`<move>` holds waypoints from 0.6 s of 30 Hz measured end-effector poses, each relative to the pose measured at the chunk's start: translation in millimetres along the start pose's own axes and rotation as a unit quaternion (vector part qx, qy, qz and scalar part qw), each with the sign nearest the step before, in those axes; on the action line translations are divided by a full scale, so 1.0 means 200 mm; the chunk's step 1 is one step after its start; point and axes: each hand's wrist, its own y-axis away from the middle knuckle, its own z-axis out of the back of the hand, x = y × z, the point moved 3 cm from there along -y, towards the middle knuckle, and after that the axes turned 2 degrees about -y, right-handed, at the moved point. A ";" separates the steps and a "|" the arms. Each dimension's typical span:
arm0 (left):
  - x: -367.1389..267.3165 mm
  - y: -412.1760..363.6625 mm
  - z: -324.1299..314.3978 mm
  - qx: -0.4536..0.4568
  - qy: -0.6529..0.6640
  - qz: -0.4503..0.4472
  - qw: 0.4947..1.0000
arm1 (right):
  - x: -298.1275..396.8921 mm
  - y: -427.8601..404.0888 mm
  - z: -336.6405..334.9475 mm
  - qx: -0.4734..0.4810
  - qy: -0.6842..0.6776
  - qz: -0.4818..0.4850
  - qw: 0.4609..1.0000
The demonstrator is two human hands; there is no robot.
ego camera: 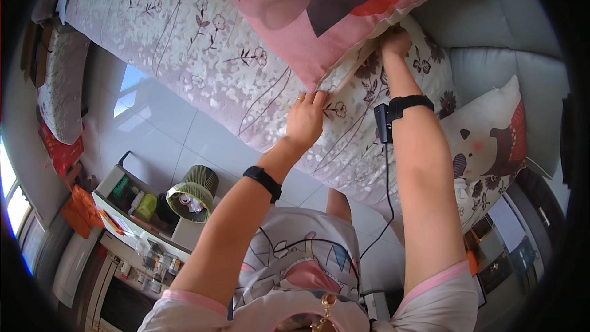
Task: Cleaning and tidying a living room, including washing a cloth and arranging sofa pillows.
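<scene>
A pink cushion with a printed cartoon face [295,14] lies at the top, on a floral quilted sofa cover [207,69]. My left hand [306,117] is at its lower corner, fingertips on the corner and the cover; whether they pinch the cloth is unclear. At the cushion's lower right edge, my right hand [395,42] has its fingers curled by the pale edge, partly hidden, so its grip cannot be told. Both wrists wear black straps, the right one with a small device and a cable [389,180].
A white printed cushion [488,133] leans against the grey sofa back [488,18] at right. A lined waste bin [192,193] stands on the tiled floor at lower left, beside a storage unit [133,212] with small items. Farther left is a floral-covered seat [64,87].
</scene>
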 end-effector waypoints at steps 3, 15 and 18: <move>-0.01 0.08 -0.05 -0.038 -0.076 -0.018 0.996 | -0.02 0.09 0.03 -0.065 -0.096 0.115 0.987; 0.06 -0.13 0.75 -0.034 0.039 0.058 0.997 | 0.11 1.11 -0.16 0.224 -0.160 0.103 0.956; -0.01 -0.24 0.91 0.021 -0.014 0.050 0.998 | 0.33 1.16 -0.39 0.259 -0.125 0.151 0.946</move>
